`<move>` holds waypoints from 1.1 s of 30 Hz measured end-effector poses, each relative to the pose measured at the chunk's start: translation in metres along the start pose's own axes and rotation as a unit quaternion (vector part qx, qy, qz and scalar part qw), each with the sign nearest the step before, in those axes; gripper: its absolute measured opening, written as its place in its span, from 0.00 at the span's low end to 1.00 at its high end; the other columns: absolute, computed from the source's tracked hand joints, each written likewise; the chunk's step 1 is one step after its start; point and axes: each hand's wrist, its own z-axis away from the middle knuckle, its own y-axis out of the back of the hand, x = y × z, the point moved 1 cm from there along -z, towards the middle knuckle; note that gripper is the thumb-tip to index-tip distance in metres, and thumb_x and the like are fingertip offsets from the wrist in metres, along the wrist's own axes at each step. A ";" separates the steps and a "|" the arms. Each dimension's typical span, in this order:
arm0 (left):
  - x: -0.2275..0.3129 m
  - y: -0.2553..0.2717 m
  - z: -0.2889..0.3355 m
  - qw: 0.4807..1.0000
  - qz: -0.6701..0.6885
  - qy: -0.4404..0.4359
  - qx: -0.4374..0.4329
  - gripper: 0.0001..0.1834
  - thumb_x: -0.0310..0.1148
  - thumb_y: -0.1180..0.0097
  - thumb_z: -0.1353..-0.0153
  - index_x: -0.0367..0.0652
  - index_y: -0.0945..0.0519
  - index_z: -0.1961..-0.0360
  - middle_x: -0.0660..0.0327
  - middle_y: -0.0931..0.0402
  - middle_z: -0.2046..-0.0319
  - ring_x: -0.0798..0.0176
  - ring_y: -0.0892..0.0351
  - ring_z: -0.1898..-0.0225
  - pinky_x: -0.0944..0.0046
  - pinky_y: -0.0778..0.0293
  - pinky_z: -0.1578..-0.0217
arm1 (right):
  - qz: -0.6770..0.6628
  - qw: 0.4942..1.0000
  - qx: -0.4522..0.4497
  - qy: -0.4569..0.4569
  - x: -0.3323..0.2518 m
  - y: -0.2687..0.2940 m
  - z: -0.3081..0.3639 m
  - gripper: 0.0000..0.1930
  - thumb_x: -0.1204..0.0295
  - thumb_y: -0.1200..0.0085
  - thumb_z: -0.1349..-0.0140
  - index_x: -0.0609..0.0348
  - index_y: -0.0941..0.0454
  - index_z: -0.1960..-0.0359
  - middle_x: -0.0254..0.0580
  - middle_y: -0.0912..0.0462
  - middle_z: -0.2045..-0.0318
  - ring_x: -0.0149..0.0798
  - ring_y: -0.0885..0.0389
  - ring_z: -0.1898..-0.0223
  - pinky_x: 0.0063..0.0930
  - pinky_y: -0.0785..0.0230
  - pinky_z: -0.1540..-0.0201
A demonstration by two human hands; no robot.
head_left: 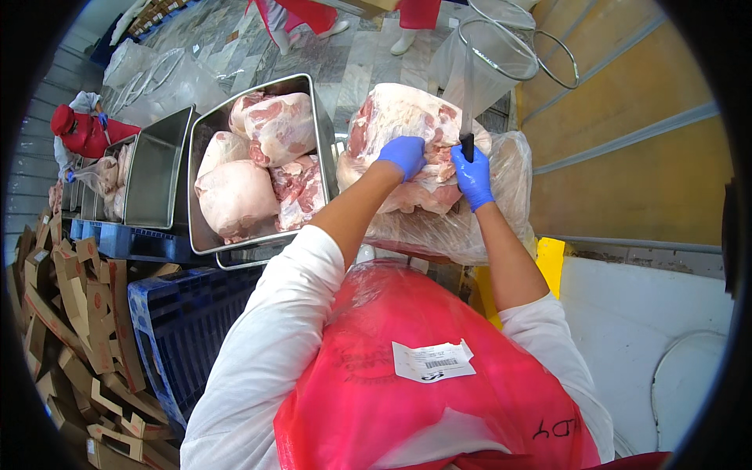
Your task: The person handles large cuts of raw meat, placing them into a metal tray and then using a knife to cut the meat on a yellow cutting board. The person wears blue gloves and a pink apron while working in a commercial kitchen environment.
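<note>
A large pale cut of meat [401,110] with a thick fat layer lies in front of me on clear plastic sheeting [513,184]. My left hand [404,156], in a blue glove, has its fingers curled into the near edge of this cut. In my right hand [475,182], also gloved, is the black handle of a knife [468,98]. Its long blade points up and away from me, next to the right end of the meat. More reddish meat shows under and in front of my hands. My fingertips on the left are partly hidden.
Left of the meat stands a deep metal tub [193,180] holding several large cuts; another metal tub [160,176] is beyond it. Blue pallets [168,313] and broken-down cardboard boxes [94,321] lie lower left. A co-worker [74,125] is far left. Metal hoops [501,74] with plastic bags stand at upper right.
</note>
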 end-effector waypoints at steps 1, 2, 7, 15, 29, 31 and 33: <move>0.004 0.001 -0.002 0.999 -0.040 -0.003 -0.011 0.16 0.40 0.37 0.41 0.44 0.14 0.55 0.47 0.14 0.61 0.42 0.15 0.58 0.48 0.21 0.55 | 0.002 1.000 0.000 0.010 -0.001 -0.002 0.005 0.10 0.68 0.37 0.33 0.64 0.19 0.63 0.30 0.19 0.70 0.24 0.26 0.69 0.24 0.30 0.64; 0.007 0.002 -0.004 0.997 -0.079 -0.007 -0.022 0.15 0.39 0.39 0.40 0.44 0.14 0.55 0.46 0.14 0.62 0.42 0.14 0.58 0.47 0.21 0.55 | 0.004 1.000 0.000 0.021 -0.003 -0.004 0.010 0.11 0.67 0.36 0.34 0.64 0.19 0.63 0.30 0.19 0.70 0.24 0.25 0.68 0.24 0.29 0.63; 0.028 0.011 -0.002 0.987 -0.146 -0.056 -0.036 0.14 0.36 0.45 0.37 0.42 0.13 0.58 0.43 0.15 0.61 0.41 0.14 0.57 0.46 0.20 0.56 | -0.031 0.999 0.039 0.022 0.007 -0.003 0.019 0.07 0.71 0.36 0.34 0.62 0.18 0.63 0.28 0.19 0.69 0.23 0.25 0.67 0.24 0.29 0.62; 0.057 0.035 0.001 0.976 -0.149 -0.007 -0.160 0.13 0.32 0.45 0.41 0.41 0.12 0.60 0.42 0.15 0.60 0.40 0.15 0.56 0.47 0.20 0.55 | -0.066 0.997 0.026 0.026 0.012 0.005 0.033 0.06 0.75 0.38 0.34 0.62 0.16 0.59 0.28 0.17 0.65 0.23 0.22 0.64 0.23 0.27 0.59; -0.009 -0.023 -0.004 0.983 0.156 0.096 0.015 0.11 0.35 0.46 0.38 0.38 0.19 0.63 0.40 0.17 0.60 0.36 0.19 0.57 0.48 0.24 0.53 | -0.069 0.997 0.007 0.016 0.011 0.007 0.059 0.06 0.76 0.38 0.35 0.62 0.16 0.58 0.29 0.16 0.65 0.23 0.21 0.63 0.23 0.26 0.57; -0.006 -0.029 -0.006 0.978 0.177 0.102 0.035 0.12 0.36 0.45 0.38 0.36 0.19 0.61 0.41 0.17 0.62 0.38 0.18 0.59 0.49 0.23 0.54 | -0.076 0.997 0.003 0.014 0.013 0.009 0.059 0.06 0.76 0.38 0.35 0.62 0.16 0.58 0.29 0.16 0.65 0.23 0.21 0.63 0.23 0.26 0.57; 0.002 -0.033 0.000 0.980 0.170 0.074 0.069 0.15 0.37 0.43 0.38 0.34 0.20 0.58 0.42 0.16 0.66 0.41 0.16 0.63 0.50 0.22 0.57 | -0.085 0.996 0.008 0.014 0.015 0.010 0.059 0.06 0.76 0.38 0.35 0.62 0.16 0.58 0.30 0.16 0.65 0.23 0.21 0.63 0.23 0.26 0.56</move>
